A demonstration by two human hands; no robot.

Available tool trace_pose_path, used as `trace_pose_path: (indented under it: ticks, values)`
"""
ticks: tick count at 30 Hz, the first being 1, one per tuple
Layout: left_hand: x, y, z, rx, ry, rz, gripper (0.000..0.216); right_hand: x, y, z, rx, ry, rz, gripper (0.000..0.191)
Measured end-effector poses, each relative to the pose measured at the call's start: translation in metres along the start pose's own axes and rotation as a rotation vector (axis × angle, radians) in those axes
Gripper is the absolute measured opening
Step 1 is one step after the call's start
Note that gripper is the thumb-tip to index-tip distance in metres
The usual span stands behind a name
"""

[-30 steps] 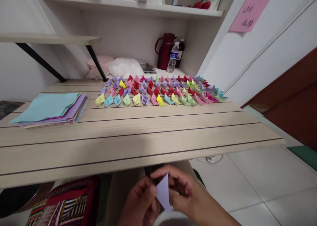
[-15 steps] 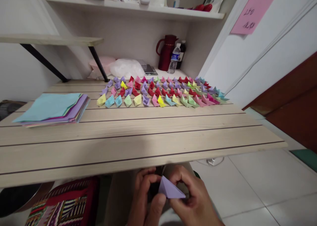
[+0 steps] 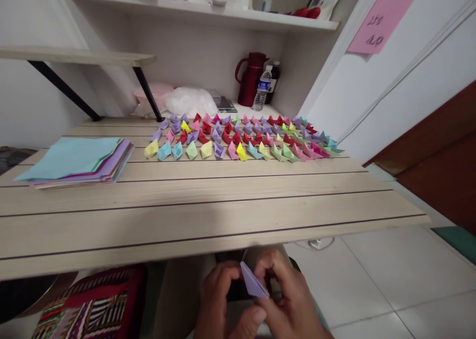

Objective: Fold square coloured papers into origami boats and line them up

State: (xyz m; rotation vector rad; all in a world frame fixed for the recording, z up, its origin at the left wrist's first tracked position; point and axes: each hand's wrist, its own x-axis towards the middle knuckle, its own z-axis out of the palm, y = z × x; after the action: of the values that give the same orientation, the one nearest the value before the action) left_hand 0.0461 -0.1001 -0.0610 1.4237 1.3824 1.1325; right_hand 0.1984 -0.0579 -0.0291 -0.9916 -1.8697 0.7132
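Note:
A small piece of folded purple paper is between my hands, below the table's front edge. It shows as a narrow, flattened shape slanting down to the right. My right hand pinches its lower right end between thumb and fingers. My left hand has its fingers curled at the upper left tip, while its thumb lies lower, off the visible paper face. Rows of small folded paper boats in many colours stand on the wooden table.
A stack of coloured paper sheets lies at the table's left. Behind the boats stand a dark red jug and a water bottle. A patterned red cloth item sits below the table at left. A pink note hangs at right.
The purple paper has gone from a wider triangular shape to a narrower, flatter one. My left thumb has come off its face and moved down and right.

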Motion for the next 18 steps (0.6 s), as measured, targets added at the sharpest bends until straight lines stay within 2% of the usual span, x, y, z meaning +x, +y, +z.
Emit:
trace_pose_path:
  ticks: [4,10,15,18]
  values:
    - [0.000,0.005,0.002,0.140,0.147,0.099,0.043,0.000,-0.003,0.000,0.031,-0.037,0.052,0.016]
    - [0.001,0.002,0.008,0.207,0.152,0.239,0.036,0.002,-0.004,-0.001,0.062,-0.020,0.041,0.011]
    - [0.000,0.003,0.009,0.198,0.149,0.209,0.038,-0.004,0.000,0.006,0.083,-0.024,0.122,0.011]
    - [-0.001,0.006,0.012,0.226,0.204,0.205,0.034,-0.007,0.002,0.010,0.093,-0.039,0.136,0.009]
